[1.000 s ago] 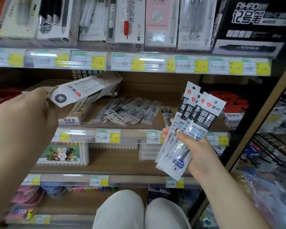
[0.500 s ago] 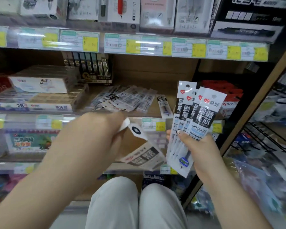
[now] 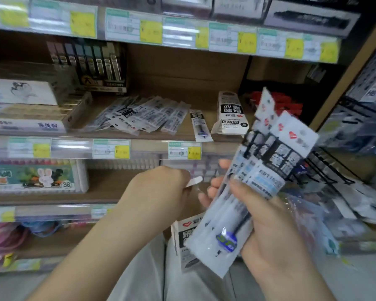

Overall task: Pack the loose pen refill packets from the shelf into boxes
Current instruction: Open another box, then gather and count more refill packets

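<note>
My right hand grips a fanned bundle of pen refill packets, clear sleeves with white tops and red heart logos. My left hand holds a white refill box upright just left of the bundle; its open flap sticks out above my fingers, and most of the box is hidden behind my hand and the bundle. Several loose refill packets lie spread on the wooden shelf. One single packet lies apart to their right, next to another white refill box.
Flat stationery boxes are stacked at the shelf's left, with a dark pencil-lead display behind. Price-tag rails front each shelf. A crayon box with a rabbit sits below. A black wire rack stands right. My knees are beneath.
The camera tilted down and moved closer. My left hand brought the box from up by the shelf down to beside the bundle. My right hand tilted the packets rightward.
</note>
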